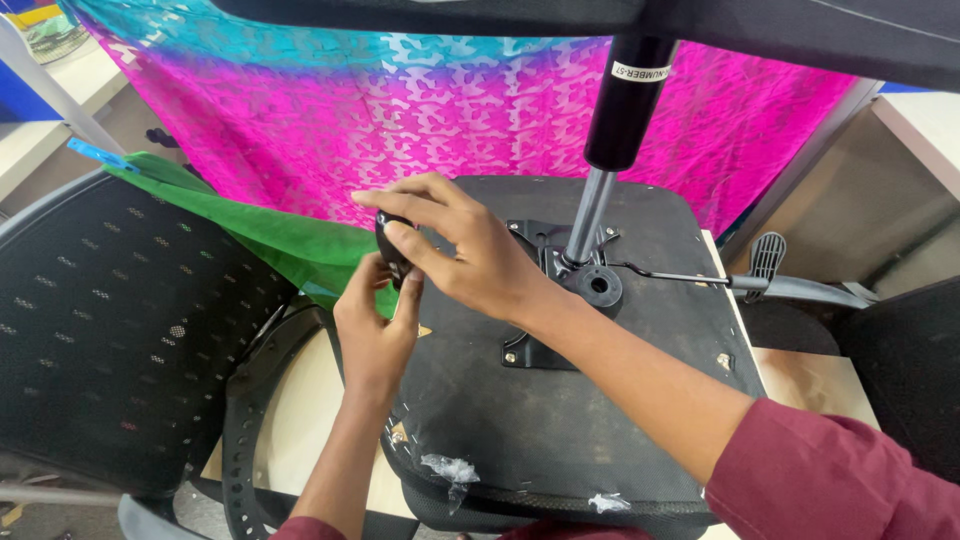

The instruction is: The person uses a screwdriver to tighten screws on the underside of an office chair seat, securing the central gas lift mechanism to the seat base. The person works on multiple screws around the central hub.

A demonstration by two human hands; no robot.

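An upturned black chair seat [560, 420] lies on a table, its underside facing me. A metal mechanism plate [545, 300] and a gas cylinder [610, 140] rise from its middle. My right hand [460, 245] and my left hand [375, 320] meet at the seat's far left edge, both gripping a small black part [390, 240]. My right fingers pinch it from above, and my left fingers hold it from below. Most of the part is hidden by my fingers.
A black mesh chair back [110, 320] lies to the left, with a perforated black armrest frame [250, 400] beside it. Pink and teal patterned cloth [420, 110] hangs behind, green cloth [270, 235] below it. A lever with a black paddle [765, 255] sticks out right.
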